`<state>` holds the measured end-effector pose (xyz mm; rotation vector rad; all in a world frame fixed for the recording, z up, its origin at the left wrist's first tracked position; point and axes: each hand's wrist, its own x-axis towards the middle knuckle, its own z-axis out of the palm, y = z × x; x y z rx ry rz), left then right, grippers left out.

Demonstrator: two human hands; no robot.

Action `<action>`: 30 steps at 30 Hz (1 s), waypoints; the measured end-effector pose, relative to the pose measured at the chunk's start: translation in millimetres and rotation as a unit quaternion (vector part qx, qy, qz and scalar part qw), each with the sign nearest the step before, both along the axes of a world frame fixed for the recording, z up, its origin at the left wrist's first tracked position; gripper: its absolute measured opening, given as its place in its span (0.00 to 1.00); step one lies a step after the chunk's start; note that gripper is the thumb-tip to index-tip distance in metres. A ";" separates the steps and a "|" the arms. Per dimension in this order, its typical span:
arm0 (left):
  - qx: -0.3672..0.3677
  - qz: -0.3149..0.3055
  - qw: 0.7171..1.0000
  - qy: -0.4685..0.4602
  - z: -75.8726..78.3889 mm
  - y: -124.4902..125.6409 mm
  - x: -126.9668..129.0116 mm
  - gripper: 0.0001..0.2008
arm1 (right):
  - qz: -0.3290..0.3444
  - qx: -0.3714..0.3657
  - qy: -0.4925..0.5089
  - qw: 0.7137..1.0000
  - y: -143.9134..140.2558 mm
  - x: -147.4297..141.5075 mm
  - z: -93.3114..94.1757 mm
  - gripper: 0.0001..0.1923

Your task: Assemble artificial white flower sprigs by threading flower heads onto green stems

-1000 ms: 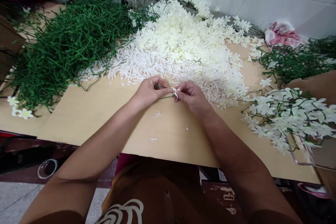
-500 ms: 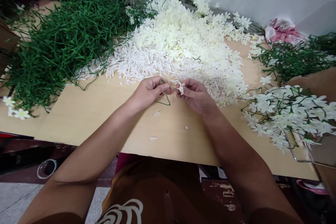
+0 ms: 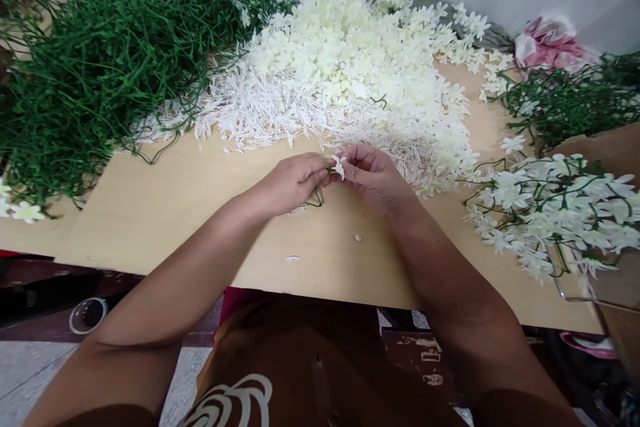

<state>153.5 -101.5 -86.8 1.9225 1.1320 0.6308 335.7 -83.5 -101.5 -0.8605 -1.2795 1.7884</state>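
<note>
My left hand [image 3: 303,180] pinches a thin green plastic stem [image 3: 319,197], whose loose end bends down below the fingers. My right hand [image 3: 369,173] is closed on a small white artificial flower [image 3: 339,167] between thumb and fingertips. The stem's tip meets the flower where the two hands come together; how deep it sits I cannot tell. Just beyond the hands lies a bank of thin white stamen pieces [image 3: 270,107]. Behind that rises a heap of loose cream-white flowers [image 3: 350,53].
Green stems [image 3: 125,53] are piled high at the left. Finished-looking white flower sprays [image 3: 555,207] lie at the right beside a cardboard box [image 3: 600,147] and a metal wire frame [image 3: 563,293]. Small white scraps [image 3: 293,258] dot the tan board [image 3: 190,213]. A pink-white bag [image 3: 555,43] sits at the back.
My hands have come together, bringing the green stem's tip to the flower. The flower has turned, so its petals now show outward. The view has shifted slightly.
</note>
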 end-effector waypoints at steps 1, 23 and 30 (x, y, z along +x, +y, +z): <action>-0.013 -0.001 1.000 -0.001 -0.7 0.1 -0.8 0.12 | -0.001 -0.006 -0.001 1.000 -0.2 0.2 -0.5 0.18; -0.051 -0.050 0.997 -0.005 1.3 0.6 -7.8 0.11 | -0.003 0.029 -0.098 0.995 0.4 1.8 0.1 0.22; -0.082 -0.040 0.992 -0.085 -3.0 2.8 -6.2 0.16 | -0.030 0.061 -0.109 0.992 -2.5 -3.4 -2.6 0.23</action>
